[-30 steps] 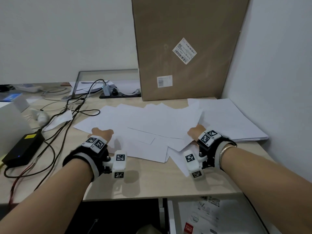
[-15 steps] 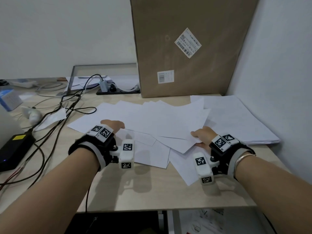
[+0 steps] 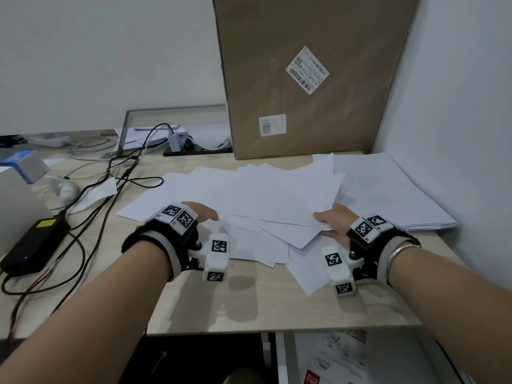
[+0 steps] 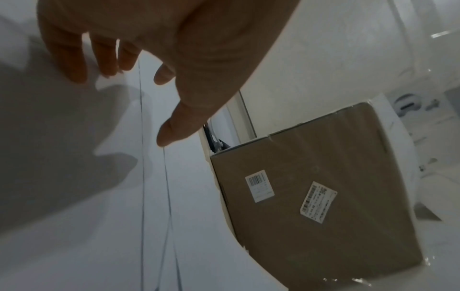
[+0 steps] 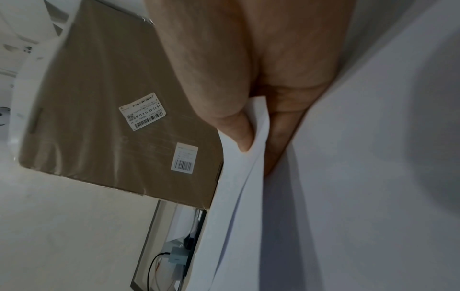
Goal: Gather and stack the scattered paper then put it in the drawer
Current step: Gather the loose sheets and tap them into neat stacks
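**Loose sheets fanned across the desk, one hand on each side**

The scattered white paper sheets (image 3: 249,195) lie overlapped in a fan on the pale wooden desk (image 3: 249,306), just in front of the tall brown cardboard box (image 3: 304,79); the spread's long axis runs left to right, with corners pointing toward the box. At the spread's right edge, the right hand (image 3: 333,224) has its grip clenched on a few sheets, thumb on top. At the left edge, the left hand (image 3: 201,213) rests released, fingers straight on the paper. Right of the box lies a neat white paper stack (image 3: 393,195); left of it, black cables (image 3: 110,178).
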